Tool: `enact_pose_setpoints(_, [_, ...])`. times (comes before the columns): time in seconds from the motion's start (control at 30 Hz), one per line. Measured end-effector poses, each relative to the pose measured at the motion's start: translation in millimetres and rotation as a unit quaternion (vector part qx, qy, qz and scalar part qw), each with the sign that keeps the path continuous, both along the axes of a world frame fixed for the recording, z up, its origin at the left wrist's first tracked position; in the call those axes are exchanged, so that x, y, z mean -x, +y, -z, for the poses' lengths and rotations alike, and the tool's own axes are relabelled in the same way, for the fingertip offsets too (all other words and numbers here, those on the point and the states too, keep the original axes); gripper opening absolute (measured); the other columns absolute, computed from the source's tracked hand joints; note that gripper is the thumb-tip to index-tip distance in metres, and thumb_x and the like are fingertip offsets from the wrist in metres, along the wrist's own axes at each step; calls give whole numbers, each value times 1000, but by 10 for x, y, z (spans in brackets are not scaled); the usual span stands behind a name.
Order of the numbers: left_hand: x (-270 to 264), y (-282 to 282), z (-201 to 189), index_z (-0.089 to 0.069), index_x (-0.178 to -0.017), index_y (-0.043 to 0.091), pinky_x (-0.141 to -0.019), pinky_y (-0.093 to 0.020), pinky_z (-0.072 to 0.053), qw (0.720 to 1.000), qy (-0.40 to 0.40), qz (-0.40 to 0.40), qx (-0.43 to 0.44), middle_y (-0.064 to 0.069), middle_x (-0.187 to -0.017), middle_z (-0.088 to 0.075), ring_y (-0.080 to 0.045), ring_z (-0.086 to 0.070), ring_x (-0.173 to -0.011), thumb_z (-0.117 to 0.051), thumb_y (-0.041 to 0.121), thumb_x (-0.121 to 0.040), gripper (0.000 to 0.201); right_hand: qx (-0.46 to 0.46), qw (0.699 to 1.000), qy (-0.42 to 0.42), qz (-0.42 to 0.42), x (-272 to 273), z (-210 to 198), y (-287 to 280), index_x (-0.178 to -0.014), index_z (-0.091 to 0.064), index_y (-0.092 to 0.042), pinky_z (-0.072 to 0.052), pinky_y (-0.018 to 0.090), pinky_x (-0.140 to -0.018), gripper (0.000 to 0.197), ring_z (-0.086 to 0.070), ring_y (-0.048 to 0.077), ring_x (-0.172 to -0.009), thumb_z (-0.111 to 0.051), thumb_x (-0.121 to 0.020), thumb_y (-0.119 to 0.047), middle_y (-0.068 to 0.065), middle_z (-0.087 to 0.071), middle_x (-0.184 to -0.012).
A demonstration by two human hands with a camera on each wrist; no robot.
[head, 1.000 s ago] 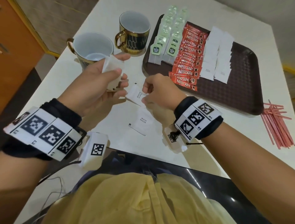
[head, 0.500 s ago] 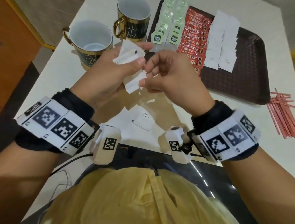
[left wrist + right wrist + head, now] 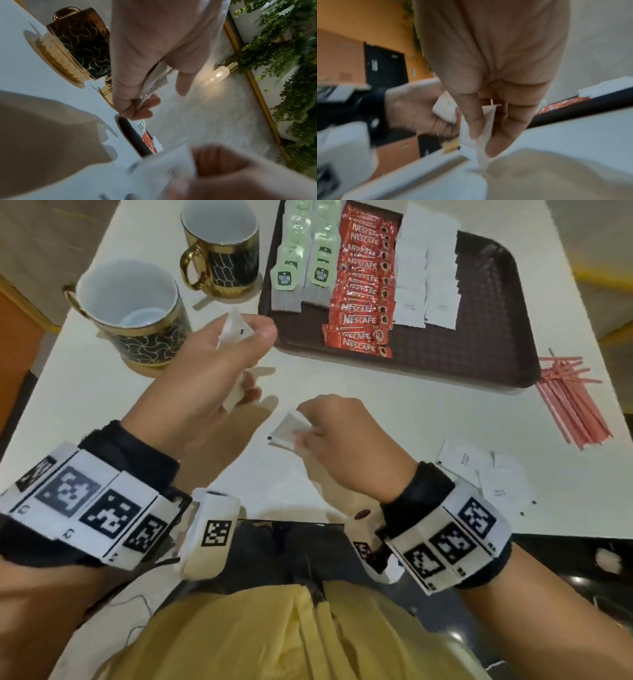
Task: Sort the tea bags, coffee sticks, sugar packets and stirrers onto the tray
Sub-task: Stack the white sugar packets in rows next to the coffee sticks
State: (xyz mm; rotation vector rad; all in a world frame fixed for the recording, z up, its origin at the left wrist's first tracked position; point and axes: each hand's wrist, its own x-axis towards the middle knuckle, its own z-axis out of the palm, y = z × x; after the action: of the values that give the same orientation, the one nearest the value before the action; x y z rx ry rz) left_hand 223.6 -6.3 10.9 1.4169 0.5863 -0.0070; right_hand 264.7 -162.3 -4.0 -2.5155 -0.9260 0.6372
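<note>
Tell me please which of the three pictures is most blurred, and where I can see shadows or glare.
Right wrist view: most blurred, the left hand and table edge smeared. Left wrist view: the right hand near the lens is out of focus, and a wall lamp glares. Head view: sharp, with hand shadows on the table and edges bent by the wide lens.

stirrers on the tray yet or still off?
Off. The pink stirrers lie in a loose pile on the white table, right of the tray.
</note>
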Motion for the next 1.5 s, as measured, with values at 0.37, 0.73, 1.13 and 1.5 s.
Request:
enact_pose_setpoints(0.37, [-326,-765,-142,-64,-109,18,-72,-17,-54,941,-21,327,85,3,-95,-71,-7,-68,-86,-67,21,-86,23,-285,936,-102,179,-145,-320,-717,-89,-62,-6,-51,34,-67,18,-58,12,-74,-73,-78,-15,0,-63,-82])
enact_pose_setpoints(0.73, [-501,-1384,-179,-61,-124,17,-87,-38,-57,968,21,223,116,-10,-112,-73,-25,-70,-102,-46,14,-101,28,89,956,14,278,-382,-8,-2422,-131,-47,-14,-40,32,-89,85,-48,26,-114,-86,-62,-45,3,-49,-117])
enact_pose_setpoints(1.13, [-357,-1619,-6,-62,-124,26,-85,-31,-58,988,10,91,120,-5,-114,-72,-20,-66,-98,-51,19,-99,28,-23,975,26,221,-431,89,-2495,-70,-40,-27,-42,32,-60,34,-47,17,-67,-65,-89,-16,-8,-43,-68])
enact_pose_setpoints(1.5, [-422,-1917,-193,-67,-113,22,-84,-32,-59,969,-13,128,209,-1,-109,-74,-15,-71,-95,-61,52,-76,47,-319,910,190,184,-463,-585,-1962,-99,-68,-15,-57,26,-62,18,-69,15,-81,-54,-97,-6,12,-67,-100])
